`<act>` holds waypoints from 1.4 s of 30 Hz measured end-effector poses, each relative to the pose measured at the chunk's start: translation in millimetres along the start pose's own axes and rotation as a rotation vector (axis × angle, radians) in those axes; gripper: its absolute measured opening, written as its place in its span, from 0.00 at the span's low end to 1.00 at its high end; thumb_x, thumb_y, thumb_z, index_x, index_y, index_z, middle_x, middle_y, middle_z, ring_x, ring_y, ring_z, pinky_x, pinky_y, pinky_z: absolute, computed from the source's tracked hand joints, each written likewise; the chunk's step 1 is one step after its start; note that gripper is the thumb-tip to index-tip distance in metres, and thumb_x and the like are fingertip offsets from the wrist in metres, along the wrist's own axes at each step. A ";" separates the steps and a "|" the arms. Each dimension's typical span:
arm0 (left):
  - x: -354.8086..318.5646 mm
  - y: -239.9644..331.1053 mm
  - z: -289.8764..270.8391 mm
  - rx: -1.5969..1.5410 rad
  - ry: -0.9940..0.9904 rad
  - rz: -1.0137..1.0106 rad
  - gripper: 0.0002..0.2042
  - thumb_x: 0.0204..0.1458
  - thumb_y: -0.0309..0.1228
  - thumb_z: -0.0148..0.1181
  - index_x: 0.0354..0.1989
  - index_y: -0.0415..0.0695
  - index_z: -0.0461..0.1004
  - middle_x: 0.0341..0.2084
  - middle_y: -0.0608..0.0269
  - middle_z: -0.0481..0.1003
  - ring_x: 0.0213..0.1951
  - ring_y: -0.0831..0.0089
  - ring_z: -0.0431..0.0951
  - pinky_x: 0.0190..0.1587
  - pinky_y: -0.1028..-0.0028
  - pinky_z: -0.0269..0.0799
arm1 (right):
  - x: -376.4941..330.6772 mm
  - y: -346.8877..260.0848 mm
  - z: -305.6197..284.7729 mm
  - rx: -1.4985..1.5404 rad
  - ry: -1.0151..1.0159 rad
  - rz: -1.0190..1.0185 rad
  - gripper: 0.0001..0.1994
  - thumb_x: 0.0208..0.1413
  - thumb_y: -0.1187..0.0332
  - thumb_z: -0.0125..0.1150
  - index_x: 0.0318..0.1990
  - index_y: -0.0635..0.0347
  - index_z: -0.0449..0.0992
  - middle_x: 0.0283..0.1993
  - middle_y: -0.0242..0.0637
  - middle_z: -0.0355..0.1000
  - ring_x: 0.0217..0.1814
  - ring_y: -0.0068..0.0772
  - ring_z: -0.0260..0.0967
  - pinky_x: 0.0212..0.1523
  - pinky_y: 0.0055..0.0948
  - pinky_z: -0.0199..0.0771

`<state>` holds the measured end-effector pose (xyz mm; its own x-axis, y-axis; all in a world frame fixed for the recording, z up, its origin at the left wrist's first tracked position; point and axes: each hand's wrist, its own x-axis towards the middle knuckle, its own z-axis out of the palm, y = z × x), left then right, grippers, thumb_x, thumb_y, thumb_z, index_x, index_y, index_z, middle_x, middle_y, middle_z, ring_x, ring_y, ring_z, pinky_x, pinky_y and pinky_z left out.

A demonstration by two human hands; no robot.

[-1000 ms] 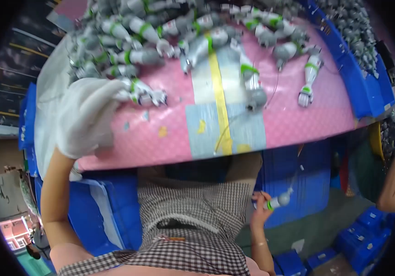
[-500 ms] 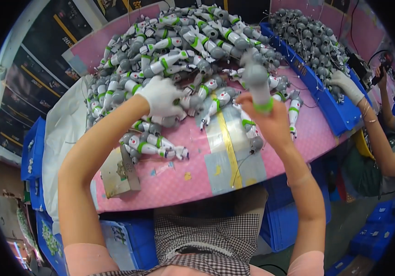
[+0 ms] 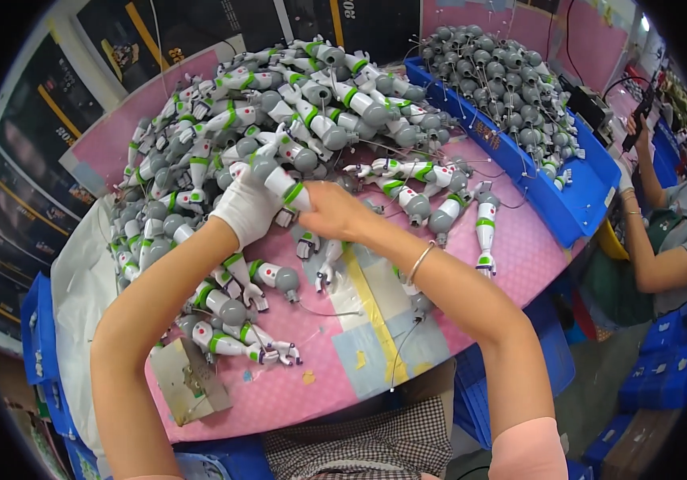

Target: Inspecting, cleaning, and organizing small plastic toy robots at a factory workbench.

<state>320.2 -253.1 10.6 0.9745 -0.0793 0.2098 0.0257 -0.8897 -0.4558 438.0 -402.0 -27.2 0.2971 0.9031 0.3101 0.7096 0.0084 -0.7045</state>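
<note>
Two hands on one toy arm
Gloved left hand (image 3: pixel 246 210) and bare right hand (image 3: pixel 334 212) both grip a grey-white toy arm (image 3: pixel 279 181) over the pink table (image 3: pixel 511 248).

The toy arm (image 3: pixel 283 182) between both hands looks like smooth, glossy plastic in white, grey and green. The left hand (image 3: pixel 246 210) wears a white cloth glove. The pink table (image 3: pixel 511 248) looks matt.

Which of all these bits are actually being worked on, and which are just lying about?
In hand:
- toy arm, held between gloved left hand and bare right hand

Lying about:
- heap of toy arms
- blue tray of grey parts
- cardboard piece
</note>
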 end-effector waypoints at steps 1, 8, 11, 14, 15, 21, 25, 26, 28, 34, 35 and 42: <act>3.0 3.5 -3.2 0.243 0.055 0.115 0.13 0.46 0.31 0.49 0.40 0.48 0.76 0.38 0.63 0.75 0.49 0.60 0.70 0.54 0.64 0.59 | -3.5 2.2 -1.1 -0.142 0.006 -0.047 0.20 0.38 0.63 0.54 0.42 0.62 0.71 0.42 0.55 0.73 0.49 0.55 0.68 0.57 0.58 0.55; 16.3 8.0 -16.4 0.471 -0.327 -0.064 0.20 0.48 0.31 0.47 0.50 0.45 0.73 0.55 0.65 0.67 0.60 0.63 0.59 0.60 0.64 0.51 | 13.1 -15.8 -18.5 -0.621 -0.155 0.106 0.27 0.43 0.49 0.48 0.45 0.57 0.77 0.59 0.40 0.64 0.58 0.49 0.57 0.54 0.49 0.55; -3.9 -21.3 -19.0 0.271 -0.419 -0.064 0.18 0.47 0.31 0.47 0.48 0.48 0.72 0.45 0.68 0.71 0.52 0.67 0.65 0.57 0.63 0.54 | 8.8 -9.7 -28.7 -0.733 -0.090 0.137 0.24 0.45 0.50 0.49 0.33 0.62 0.80 0.51 0.43 0.70 0.54 0.47 0.62 0.52 0.46 0.61; -8.9 -34.7 -35.1 0.452 -0.280 -0.004 0.11 0.43 0.32 0.50 0.31 0.49 0.79 0.39 0.71 0.73 0.48 0.71 0.66 0.56 0.58 0.53 | 0.8 13.7 -78.6 -0.668 0.022 0.309 0.21 0.43 0.52 0.52 0.27 0.62 0.79 0.35 0.51 0.76 0.40 0.50 0.73 0.43 0.45 0.69; -9.4 -34.6 -46.4 0.456 -0.234 0.022 0.11 0.45 0.32 0.50 0.32 0.49 0.79 0.38 0.70 0.73 0.48 0.72 0.67 0.56 0.58 0.52 | -1.8 25.0 -84.7 -0.527 0.212 0.343 0.21 0.44 0.53 0.52 0.28 0.65 0.79 0.34 0.54 0.75 0.37 0.53 0.74 0.41 0.45 0.71; -19.6 -44.7 -56.5 0.383 -0.332 -0.008 0.10 0.42 0.33 0.50 0.24 0.52 0.80 0.40 0.69 0.74 0.52 0.69 0.65 0.63 0.51 0.46 | 2.5 5.8 -67.5 0.484 0.071 0.194 0.17 0.40 0.60 0.57 0.31 0.68 0.78 0.30 0.48 0.76 0.33 0.39 0.75 0.36 0.32 0.72; -19.0 -62.6 -55.5 0.298 -0.114 0.137 0.08 0.38 0.33 0.53 0.22 0.52 0.80 0.40 0.69 0.74 0.55 0.67 0.63 0.64 0.55 0.47 | 36.2 -0.7 -23.6 0.482 -0.122 0.192 0.16 0.40 0.63 0.57 0.32 0.68 0.78 0.26 0.42 0.74 0.31 0.33 0.73 0.33 0.29 0.71; -17.5 -66.5 -54.2 0.272 -0.048 0.217 0.08 0.37 0.33 0.54 0.22 0.51 0.80 0.40 0.69 0.74 0.56 0.65 0.62 0.64 0.59 0.48 | 42.0 0.3 -13.9 0.494 -0.129 0.188 0.16 0.40 0.63 0.57 0.32 0.68 0.78 0.26 0.42 0.74 0.31 0.33 0.73 0.33 0.29 0.71; -18.3 -65.1 -53.6 0.275 -0.055 0.263 0.08 0.36 0.33 0.55 0.22 0.50 0.81 0.41 0.68 0.73 0.54 0.63 0.64 0.63 0.67 0.51 | 51.5 5.9 1.8 0.401 -0.200 0.286 0.17 0.40 0.63 0.55 0.33 0.69 0.77 0.31 0.49 0.75 0.35 0.40 0.74 0.36 0.32 0.71; -7.7 -42.8 -40.5 0.204 -0.252 0.375 0.15 0.42 0.30 0.53 0.41 0.53 0.74 0.38 0.62 0.71 0.46 0.63 0.69 0.50 0.67 0.66 | 78.1 23.8 3.5 0.218 -0.094 0.204 0.17 0.42 0.62 0.56 0.35 0.68 0.76 0.31 0.44 0.74 0.34 0.35 0.70 0.37 0.30 0.66; -1.1 -35.6 -38.4 0.219 -0.322 0.399 0.16 0.43 0.29 0.53 0.43 0.53 0.73 0.38 0.61 0.71 0.46 0.61 0.69 0.50 0.67 0.65 | 82.2 22.3 -2.9 0.139 -0.062 0.153 0.17 0.42 0.62 0.56 0.36 0.67 0.76 0.33 0.46 0.75 0.36 0.36 0.71 0.39 0.30 0.67; 28.1 -29.0 -0.8 0.339 -0.211 0.203 0.09 0.46 0.33 0.52 0.32 0.54 0.80 0.35 0.70 0.75 0.53 0.66 0.64 0.65 0.57 0.45 | 133.8 10.8 -70.3 0.235 0.056 0.187 0.15 0.40 0.62 0.57 0.28 0.67 0.76 0.28 0.38 0.72 0.31 0.32 0.66 0.33 0.30 0.65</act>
<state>346.7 -229.8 30.4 0.9906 -0.1119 -0.0784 -0.1333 -0.6652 -0.7347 530.4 -311.3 51.5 0.4479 0.8734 0.1910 0.4739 -0.0508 -0.8791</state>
